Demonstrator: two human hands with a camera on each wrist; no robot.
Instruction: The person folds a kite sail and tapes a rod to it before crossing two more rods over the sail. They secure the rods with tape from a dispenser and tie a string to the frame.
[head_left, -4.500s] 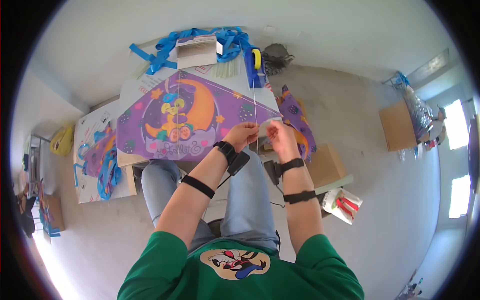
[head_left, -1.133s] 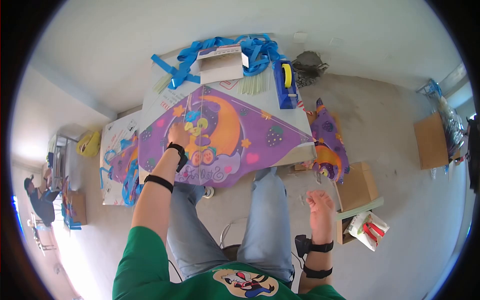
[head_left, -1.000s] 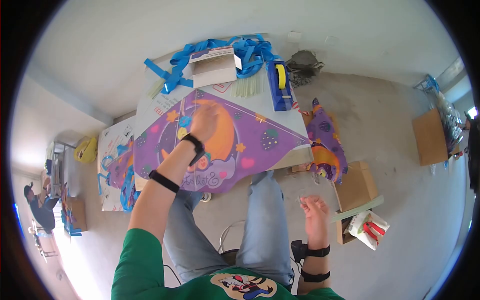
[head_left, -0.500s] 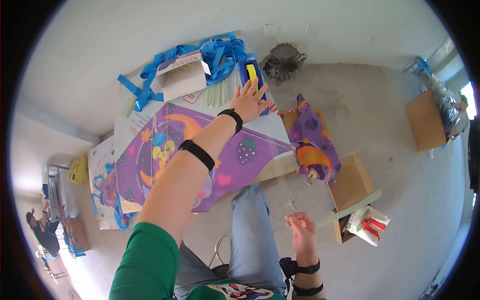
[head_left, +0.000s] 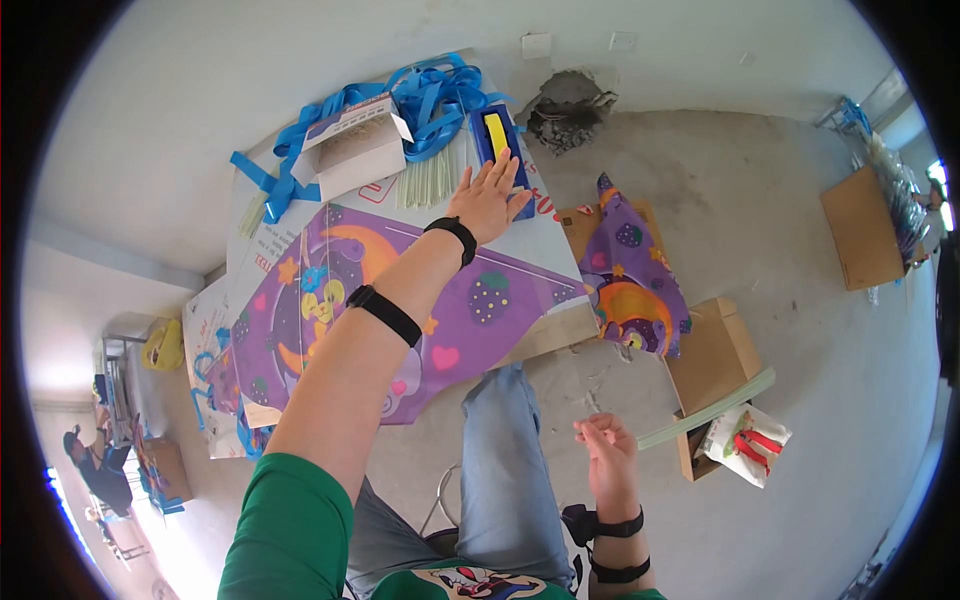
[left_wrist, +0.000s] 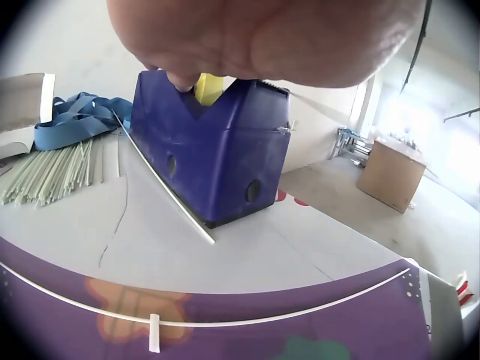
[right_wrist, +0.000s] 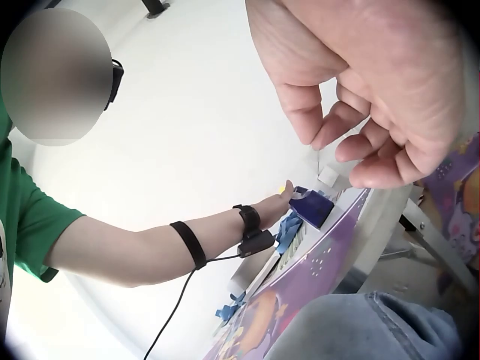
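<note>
My left hand [head_left: 485,205] reaches across the table to a blue tape dispenser [left_wrist: 210,157] with a yellow core. Its fingers are straight and spread, resting over the dispenser's top. In the left wrist view the palm fills the upper edge and hides part of the dispenser. My right hand [head_left: 610,460] is held apart from the table, low on the right. Its thumb and index finger pinch a tiny clear strip [right_wrist: 319,161], too small to make out well. A purple kite [head_left: 490,300] printed with a moon and a cartoon animal lies on the table, a thin white rod [left_wrist: 247,322] along its edge.
Behind the kite are an opened white box [head_left: 360,165], blue ribbon [head_left: 440,90] and a bundle of pale thin sticks [left_wrist: 56,172]. Another purple kite [head_left: 630,260] is at the table's right. Beyond it stands a cardboard box [head_left: 710,355] with red-handled pliers [head_left: 757,450] on a white bag.
Earlier both hands were together at a thin upright line by the table's edge. The left hand then passed over the kite to the dispenser, while the right drew back low on the right.
</note>
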